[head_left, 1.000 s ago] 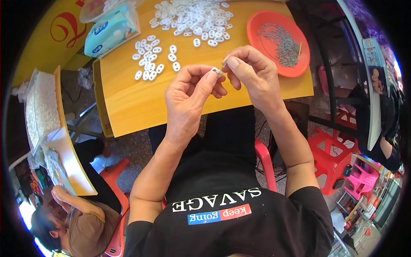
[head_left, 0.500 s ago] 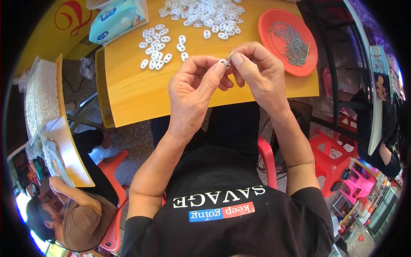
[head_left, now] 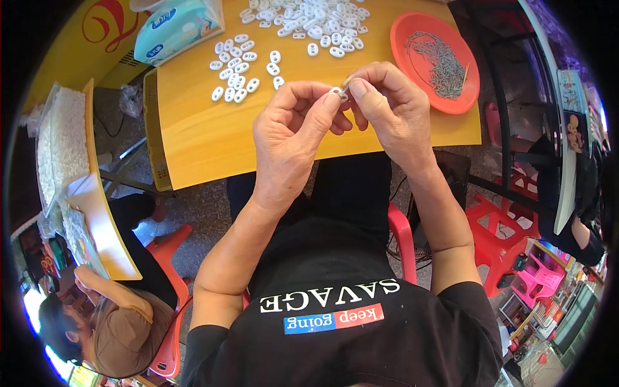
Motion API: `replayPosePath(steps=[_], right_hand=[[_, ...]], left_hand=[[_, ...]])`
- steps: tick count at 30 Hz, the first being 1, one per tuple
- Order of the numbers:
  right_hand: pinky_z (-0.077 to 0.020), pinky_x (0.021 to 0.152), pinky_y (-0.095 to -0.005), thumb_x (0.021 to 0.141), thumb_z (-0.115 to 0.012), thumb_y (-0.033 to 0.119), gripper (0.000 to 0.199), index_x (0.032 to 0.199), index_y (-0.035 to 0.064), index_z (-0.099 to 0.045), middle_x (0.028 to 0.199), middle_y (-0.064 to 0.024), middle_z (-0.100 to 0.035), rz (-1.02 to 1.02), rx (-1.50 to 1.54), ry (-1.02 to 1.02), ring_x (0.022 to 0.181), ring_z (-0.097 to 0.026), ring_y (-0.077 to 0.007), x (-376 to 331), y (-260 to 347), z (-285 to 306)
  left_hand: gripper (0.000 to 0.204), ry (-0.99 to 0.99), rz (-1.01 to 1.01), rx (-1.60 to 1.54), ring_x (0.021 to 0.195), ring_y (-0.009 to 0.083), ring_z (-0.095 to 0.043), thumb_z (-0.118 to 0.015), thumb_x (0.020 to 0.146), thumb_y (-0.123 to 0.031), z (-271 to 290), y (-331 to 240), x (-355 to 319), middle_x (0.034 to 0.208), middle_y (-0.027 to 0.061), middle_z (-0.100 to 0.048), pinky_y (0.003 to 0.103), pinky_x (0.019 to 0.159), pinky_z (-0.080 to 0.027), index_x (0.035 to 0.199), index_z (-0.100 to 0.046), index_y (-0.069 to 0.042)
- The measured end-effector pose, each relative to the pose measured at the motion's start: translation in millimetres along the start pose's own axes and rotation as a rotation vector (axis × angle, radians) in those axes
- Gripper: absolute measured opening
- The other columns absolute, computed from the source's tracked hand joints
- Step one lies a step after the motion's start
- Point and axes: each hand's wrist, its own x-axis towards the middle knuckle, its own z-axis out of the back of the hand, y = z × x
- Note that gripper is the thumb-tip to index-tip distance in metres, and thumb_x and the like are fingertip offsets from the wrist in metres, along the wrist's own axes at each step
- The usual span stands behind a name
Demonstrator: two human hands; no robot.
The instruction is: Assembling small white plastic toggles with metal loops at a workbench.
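Note:
Over the near part of the table, my left hand (head_left: 289,132) pinches a small white oval plastic piece (head_left: 335,91) between thumb and forefinger. My right hand (head_left: 394,116) meets it fingertip to fingertip, gripping a thin ribbed metal piece (head_left: 345,86), like a screw or spring. Its end is at the white piece; whether it sits inside a hole is hidden by the fingers. Just beyond my left hand, several two-holed white ovals (head_left: 274,68) lie in a short row. A looser group of the same ovals (head_left: 233,82) is to their left.
A large heap of white ovals (head_left: 319,19) covers the far middle of the yellow table (head_left: 206,151). At right stands a red plate (head_left: 401,39) of grey metal pieces (head_left: 445,71). A tissue pack (head_left: 177,32) is far left. Another person (head_left: 122,329) sits at the left.
Both hands keep nearly the same place and grip. Only slight finger movement shows at the metal piece.

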Motion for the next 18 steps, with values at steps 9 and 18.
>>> replayPosePath(steps=[9, 18], right_hand=[[-0.0535, 0.058, -0.0235, 0.093, -0.059, 0.001, 0.005, 0.092, -0.0042, -0.059, 0.074, -0.0065, -0.064, 0.064, 0.067, -0.031, 0.064, -0.063, -0.0092, -5, -5, -11], [-0.0547, 0.057, -0.0230, 0.094, -0.059, 0.001, 0.007, 0.092, -0.0061, -0.059, 0.076, -0.0082, -0.066, 0.168, 0.023, -0.005, 0.065, -0.065, -0.0107, -6, -10, -9]], left_hand=[[0.012, -0.036, -0.027, -0.005, 0.076, 0.0110, -0.064, -0.061, 0.096, -0.008, -1, 6, -2, 0.087, 0.0074, -0.066, 0.023, 0.070, -0.053, 0.102, -0.059, 0.002], [0.013, -0.057, -0.008, 0.012, 0.075, 0.0105, -0.064, -0.061, 0.096, -0.009, 1, 4, -2, 0.087, 0.0073, -0.067, 0.024, 0.070, -0.053, 0.102, -0.059, 0.003]])
